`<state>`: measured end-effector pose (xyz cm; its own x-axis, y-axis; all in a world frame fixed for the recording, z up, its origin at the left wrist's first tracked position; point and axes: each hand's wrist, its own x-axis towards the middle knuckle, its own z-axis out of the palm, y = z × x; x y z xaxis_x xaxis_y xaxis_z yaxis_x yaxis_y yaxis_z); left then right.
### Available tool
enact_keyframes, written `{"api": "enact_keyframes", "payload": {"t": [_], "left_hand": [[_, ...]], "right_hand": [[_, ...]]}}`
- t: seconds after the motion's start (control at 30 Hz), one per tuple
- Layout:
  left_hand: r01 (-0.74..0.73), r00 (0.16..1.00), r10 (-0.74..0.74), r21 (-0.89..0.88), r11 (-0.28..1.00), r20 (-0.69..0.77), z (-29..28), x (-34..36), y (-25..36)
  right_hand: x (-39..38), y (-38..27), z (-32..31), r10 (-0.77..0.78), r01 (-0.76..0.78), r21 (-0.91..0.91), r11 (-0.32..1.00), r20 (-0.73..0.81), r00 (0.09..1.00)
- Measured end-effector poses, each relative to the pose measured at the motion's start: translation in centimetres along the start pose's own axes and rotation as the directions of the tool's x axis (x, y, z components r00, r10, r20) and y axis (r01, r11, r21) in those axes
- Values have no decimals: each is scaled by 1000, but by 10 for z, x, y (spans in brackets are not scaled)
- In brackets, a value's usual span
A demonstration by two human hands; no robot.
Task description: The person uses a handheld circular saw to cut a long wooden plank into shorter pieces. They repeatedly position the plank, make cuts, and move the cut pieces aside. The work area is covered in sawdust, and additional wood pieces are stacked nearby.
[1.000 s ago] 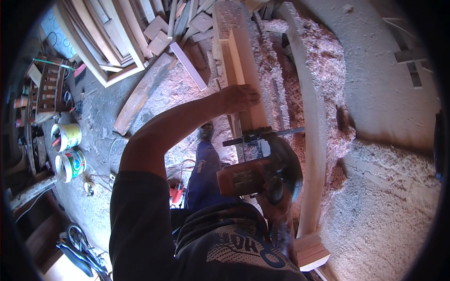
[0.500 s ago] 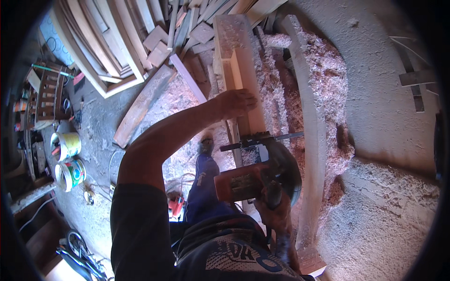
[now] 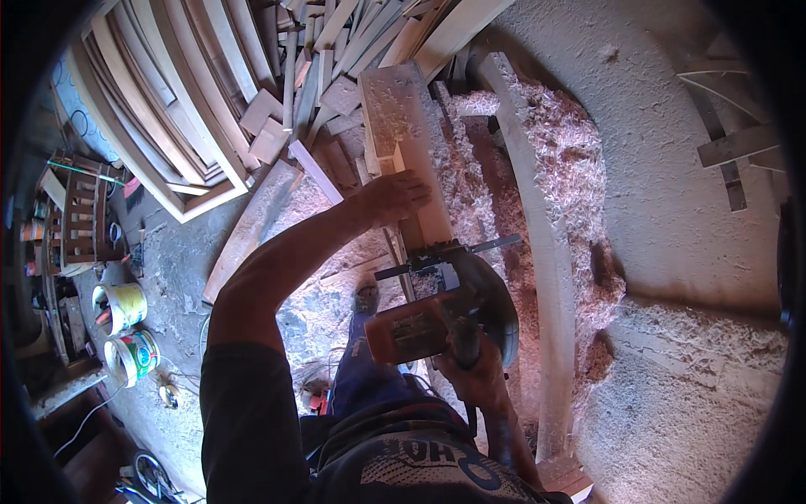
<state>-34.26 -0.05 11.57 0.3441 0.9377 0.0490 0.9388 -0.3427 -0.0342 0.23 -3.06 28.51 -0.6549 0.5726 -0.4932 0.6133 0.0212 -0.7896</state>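
My left hand rests on a pale wooden beam, fingers together over a lighter stepped section of it. My right hand is wrapped round the handle of an orange and dark circular saw, just below my left hand in the picture. The saw sits on the beam, with a metal bar sticking out crosswise from its base. The blade's lower part is hidden. My leg is left of the saw.
A long board and heaped shavings lie on the right, beside a wall. Stacked frames and loose offcuts fill the upper left. Two buckets, a slatted wooden item and cables stand or lie at left.
The saw and both my hands have moved forward along the beam, shortening the stretch above my left hand. The whole scene has shifted downward and slightly left in the view.
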Motion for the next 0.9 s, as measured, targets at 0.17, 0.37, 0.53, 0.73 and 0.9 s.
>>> {"api": "enact_keyframes", "payload": {"t": [0.17,0.37,0.53,0.73,0.9], "left_hand": [[422,875,-448,-165,891,-181,-18,-33,18],[549,354,-874,-831,-93,332,-10,-112,132],[106,306,-762,-816,-568,571,-81,-97,186],[-26,162,-863,-873,-488,478,-57,-75,151],[-22,189,-855,-868,-496,484,-42,-73,114]], "right_hand": [[28,-17,2,-8,9,7,1000,-9,1000],[61,-35,4,-7,7,45,999,-10,1000],[92,-39,8,-56,56,24,998,-18,998],[128,-67,12,-174,173,-13,985,-60,983],[166,-83,13,-170,172,38,984,-45,984]]}}
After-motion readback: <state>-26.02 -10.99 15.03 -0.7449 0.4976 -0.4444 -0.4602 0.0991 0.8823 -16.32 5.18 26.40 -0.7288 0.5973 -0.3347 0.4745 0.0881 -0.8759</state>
